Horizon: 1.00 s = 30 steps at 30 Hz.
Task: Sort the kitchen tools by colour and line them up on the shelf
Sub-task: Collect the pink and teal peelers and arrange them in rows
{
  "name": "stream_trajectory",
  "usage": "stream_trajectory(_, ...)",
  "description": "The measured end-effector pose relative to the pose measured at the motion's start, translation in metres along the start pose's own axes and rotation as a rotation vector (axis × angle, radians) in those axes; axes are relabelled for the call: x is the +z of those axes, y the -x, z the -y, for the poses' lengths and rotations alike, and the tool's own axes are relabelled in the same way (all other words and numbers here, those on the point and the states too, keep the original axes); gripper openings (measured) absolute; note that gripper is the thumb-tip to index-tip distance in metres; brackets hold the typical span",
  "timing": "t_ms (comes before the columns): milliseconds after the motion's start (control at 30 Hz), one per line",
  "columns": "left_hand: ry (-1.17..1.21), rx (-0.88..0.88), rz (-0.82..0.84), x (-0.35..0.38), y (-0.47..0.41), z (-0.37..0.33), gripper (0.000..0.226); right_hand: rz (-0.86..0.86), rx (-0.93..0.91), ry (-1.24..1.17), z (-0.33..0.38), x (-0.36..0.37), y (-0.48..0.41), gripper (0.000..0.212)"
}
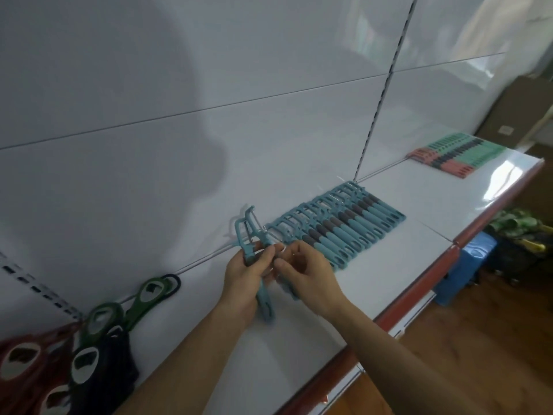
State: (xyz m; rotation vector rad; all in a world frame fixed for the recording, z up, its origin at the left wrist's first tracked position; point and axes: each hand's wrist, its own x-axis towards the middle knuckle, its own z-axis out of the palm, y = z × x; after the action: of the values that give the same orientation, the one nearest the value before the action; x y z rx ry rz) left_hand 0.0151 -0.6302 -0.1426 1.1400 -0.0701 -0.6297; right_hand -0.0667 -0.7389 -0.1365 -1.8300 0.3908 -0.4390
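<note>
Peelers (250,235): gripped above the shelf (389,265), just left of the row (344,226); heads up and away, handles down toward the wrists
Row: lay flat, heads to the back wall, handles to the front edge
Left hand (242,280): curled round the peelers' necks
Right hand (305,277): nearer the row, fingertips pinched on a peeler beside the left fingers; exact hold blurred
Coming move, likely: short carry rightward, long axis tipped flat to match the row
</note>
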Motion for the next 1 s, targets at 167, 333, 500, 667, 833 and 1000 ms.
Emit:
stream_trajectory(167, 0.036, -0.056, -0.109, -0.011, -0.004, -0.003, 0.024, -0.197, 0.088, -0.198, -0.006, -0.004, -0.002, 0.009)
stream_trajectory(333, 0.132, -0.137, -0.135, -0.022, -0.004, -0.007, 0.037, -0.269, -0.097, 0.515, -0.022, -0.019, -0.001, 0.018)
stream_trajectory(500, 0.168, -0.093, -0.035, -0.025, 0.003, -0.006, 0.041, -0.3, -0.276, 0.787, -0.026, -0.007, 0.001, 0.019)
stream_trajectory(667, 0.114, -0.056, -0.007, -0.027, 0.005, -0.005, 0.041, -0.298, -0.27, 0.832, -0.026, -0.005, -0.002, 0.014)
stream_trajectory(833, 0.014, 0.039, 0.023, -0.026, 0.006, -0.001, 0.031, -0.281, -0.233, 0.815, -0.025, -0.005, -0.003, 0.016)
stream_trajectory(1000, 0.017, 0.077, 0.027, -0.025, 0.007, -0.001, 0.015, -0.287, -0.24, 0.834, -0.024, -0.003, -0.006, 0.015)
